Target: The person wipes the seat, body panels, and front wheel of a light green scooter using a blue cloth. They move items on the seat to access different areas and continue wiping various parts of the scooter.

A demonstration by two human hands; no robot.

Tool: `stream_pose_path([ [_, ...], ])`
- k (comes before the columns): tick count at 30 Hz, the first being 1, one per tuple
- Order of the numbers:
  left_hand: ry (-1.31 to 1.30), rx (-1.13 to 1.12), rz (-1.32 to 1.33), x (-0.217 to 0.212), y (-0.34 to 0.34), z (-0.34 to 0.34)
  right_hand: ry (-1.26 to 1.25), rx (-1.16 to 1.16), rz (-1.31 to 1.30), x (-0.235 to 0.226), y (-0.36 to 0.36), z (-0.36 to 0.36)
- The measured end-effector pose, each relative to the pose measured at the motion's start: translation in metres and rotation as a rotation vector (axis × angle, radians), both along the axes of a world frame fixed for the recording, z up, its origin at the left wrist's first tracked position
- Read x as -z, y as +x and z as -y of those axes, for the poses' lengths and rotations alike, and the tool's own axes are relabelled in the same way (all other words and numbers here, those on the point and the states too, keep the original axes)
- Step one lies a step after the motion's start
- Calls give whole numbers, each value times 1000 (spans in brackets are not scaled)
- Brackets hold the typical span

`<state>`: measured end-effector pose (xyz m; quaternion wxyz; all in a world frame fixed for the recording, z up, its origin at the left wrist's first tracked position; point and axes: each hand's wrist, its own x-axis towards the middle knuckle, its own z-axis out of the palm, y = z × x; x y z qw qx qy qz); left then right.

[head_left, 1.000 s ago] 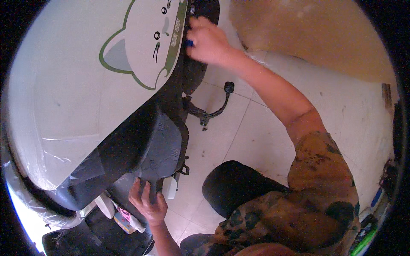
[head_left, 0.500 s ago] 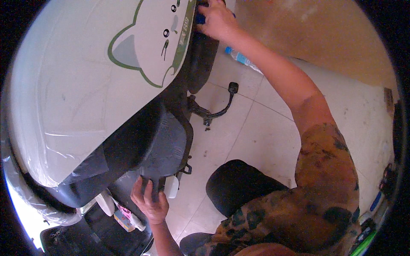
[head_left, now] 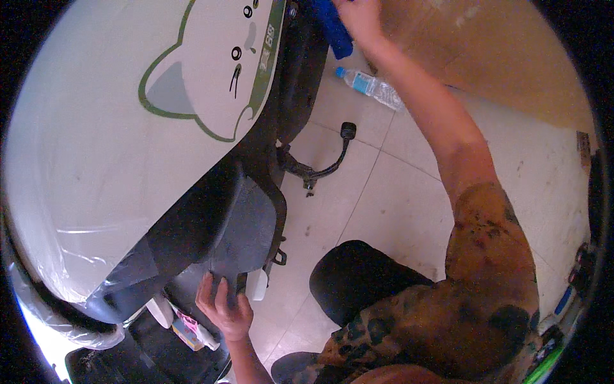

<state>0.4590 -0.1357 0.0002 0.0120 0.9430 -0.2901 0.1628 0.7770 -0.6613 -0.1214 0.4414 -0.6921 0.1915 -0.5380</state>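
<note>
Near left, the left hand (head_left: 225,315) rests loose and unclenched, fingertips (head_left: 206,281) at the near edge of a dark grey moulded plastic panel (head_left: 248,224). Farther off, a black bent stalk (head_left: 339,161) juts right over pale floor tiles (head_left: 377,211); beyond lies a clear, blue-capped plastic bottle (head_left: 372,88). Far: right hand (head_left: 361,19), partly out of view, grasps a bright blue cloth (head_left: 341,45).

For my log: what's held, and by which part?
Right hand: apparently a blue object, grip point out of view. Left hand: on dark plastic, hold unclear.
</note>
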Motion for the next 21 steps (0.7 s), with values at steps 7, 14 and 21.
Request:
stream_pose_path([
  [7, 11, -5, -2, 2, 1, 4, -288, -250, -565, -70, -33, -53],
  [14, -1, 1, 2, 1, 1, -1, -218, -127, -149, -39, -16, 9],
  [21, 23, -8, 23, -3, 0, 0, 549, -469, 152, -42, -26, 25],
])
